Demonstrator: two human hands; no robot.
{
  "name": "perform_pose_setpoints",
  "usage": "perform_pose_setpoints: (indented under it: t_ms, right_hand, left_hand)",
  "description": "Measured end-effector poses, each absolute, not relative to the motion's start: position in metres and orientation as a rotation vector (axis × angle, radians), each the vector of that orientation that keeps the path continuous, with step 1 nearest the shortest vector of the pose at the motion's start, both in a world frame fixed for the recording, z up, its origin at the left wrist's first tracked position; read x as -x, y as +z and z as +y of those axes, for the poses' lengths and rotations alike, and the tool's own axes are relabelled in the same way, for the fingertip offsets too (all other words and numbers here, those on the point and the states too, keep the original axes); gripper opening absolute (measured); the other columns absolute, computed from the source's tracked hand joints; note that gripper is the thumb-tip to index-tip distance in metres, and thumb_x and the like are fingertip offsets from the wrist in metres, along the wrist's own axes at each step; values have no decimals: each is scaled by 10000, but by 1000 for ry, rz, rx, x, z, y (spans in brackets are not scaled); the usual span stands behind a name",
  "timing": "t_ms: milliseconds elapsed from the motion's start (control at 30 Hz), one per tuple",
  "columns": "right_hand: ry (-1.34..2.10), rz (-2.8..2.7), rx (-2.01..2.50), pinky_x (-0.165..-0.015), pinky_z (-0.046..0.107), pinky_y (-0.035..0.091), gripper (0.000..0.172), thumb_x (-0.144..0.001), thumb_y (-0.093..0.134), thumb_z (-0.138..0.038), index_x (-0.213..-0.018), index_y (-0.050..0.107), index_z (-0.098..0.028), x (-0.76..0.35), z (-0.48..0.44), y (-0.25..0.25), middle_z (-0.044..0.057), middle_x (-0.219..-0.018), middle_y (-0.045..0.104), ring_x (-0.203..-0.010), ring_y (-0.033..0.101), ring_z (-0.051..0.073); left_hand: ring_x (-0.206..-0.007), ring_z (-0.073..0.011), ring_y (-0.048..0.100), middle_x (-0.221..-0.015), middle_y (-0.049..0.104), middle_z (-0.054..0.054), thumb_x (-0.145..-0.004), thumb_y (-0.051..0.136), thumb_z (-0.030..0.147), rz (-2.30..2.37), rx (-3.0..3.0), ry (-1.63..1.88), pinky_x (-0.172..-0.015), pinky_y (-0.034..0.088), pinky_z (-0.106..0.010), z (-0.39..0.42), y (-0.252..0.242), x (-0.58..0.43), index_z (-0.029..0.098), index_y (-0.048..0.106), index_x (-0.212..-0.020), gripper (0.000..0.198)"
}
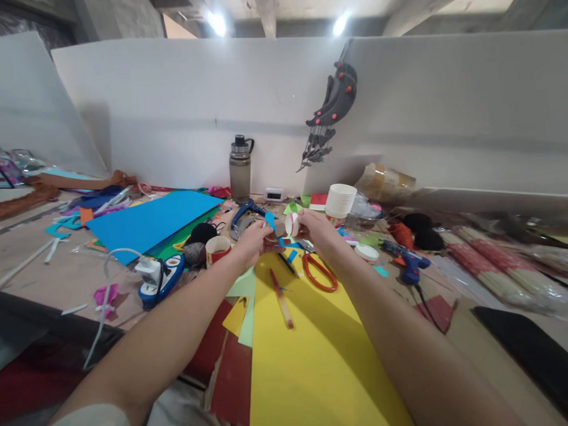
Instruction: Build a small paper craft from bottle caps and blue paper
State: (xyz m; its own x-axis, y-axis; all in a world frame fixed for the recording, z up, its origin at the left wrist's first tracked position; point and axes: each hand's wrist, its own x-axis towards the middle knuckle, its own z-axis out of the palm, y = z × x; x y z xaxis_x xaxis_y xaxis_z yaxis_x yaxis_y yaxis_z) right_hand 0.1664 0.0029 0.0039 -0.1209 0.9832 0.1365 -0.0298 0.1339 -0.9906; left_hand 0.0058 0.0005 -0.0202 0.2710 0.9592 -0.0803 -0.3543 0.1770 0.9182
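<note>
My two hands are raised close together over the far end of a yellow sheet (312,361). My left hand (253,244) is closed at a small blue paper piece (270,220). My right hand (316,229) pinches a small white round piece (291,224) with a reddish mark, its kind unclear. Between them is a small brown piece (279,228); I cannot tell which hand bears it. Below my hands lie orange-handled scissors (319,274), a red pen (281,299) and a dark pencil-like stick (287,266).
A paper cup (217,249) stands left of my left hand, near a blue-and-white power strip (163,282). Stacked white cups (341,200), a blue glue gun (411,267) and wrapped sticks (500,264) are right. A bottle (240,171) and blue sheet (156,220) lie farther back.
</note>
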Motion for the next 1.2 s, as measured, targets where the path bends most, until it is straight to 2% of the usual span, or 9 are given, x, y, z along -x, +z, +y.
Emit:
perform_pose_setpoints:
  t_ms: [167,433,600,733,1000,1100,1200]
  right_hand:
    - [1338,-1199,1131,-512,240,391,110,-606,565,-294,-587,516,-197,-176,9,-1,2,-571,558,-541,493,119]
    - [1383,-1184,1084,-533,242,427,125,-611,592,-311,-610,549,-193,-170,9,-7,2,-595,594,-561,542,123]
    - [1382,-1240,1077,-500,253,404,143,-630,641,-268,-583,519,-209,-166,10,-13,-20,-538,546,-514,502,124]
    - [1372,-1255,1064,-511,257,413,116,-634,626,-246,-581,528,-212,-168,12,-16,-15,-548,554,-541,514,136]
    - [1370,-1207,947,-526,232,404,151,-630,631,-294,-649,505,-212,-172,13,-15,-31,-588,527,-563,483,111]
    - [1472,-1177,829,-552,244,430,191,-628,644,-337,-690,514,-211,-174,10,-13,-18,-643,568,-595,513,118]
    - [1493,-1158,769,-552,243,427,204,-634,658,-344,-701,517,-212,-178,11,-13,-19,-643,571,-599,517,121]
  left_hand:
    - [-667,-172,696,-773,709,-59,-737,651,181,923,-1012,1046,-625,558,-287,3,-22,-5,156,589,-845,128]
    - [-654,-145,663,-753,693,-38,-691,669,162,829,-940,1109,-599,537,-250,6,-24,-7,156,596,-822,150]
    - [-684,-115,624,-794,661,-14,-617,794,208,796,-1073,1130,-623,526,-231,7,-31,-7,155,601,-847,305]
    - [-672,-132,612,-764,635,-5,-571,828,255,886,-1113,1121,-608,516,-262,9,-36,-5,165,581,-849,382]
    - [-720,-144,594,-766,661,-11,-618,739,224,1129,-1538,1107,-685,453,-263,20,-47,3,156,663,-842,246]
    - [-668,-144,566,-714,640,3,-593,738,216,1220,-1664,999,-648,430,-266,21,-51,4,160,668,-794,219]
    - [-616,-137,553,-704,635,12,-606,732,252,1210,-1659,967,-610,417,-263,21,-52,4,169,670,-823,240]
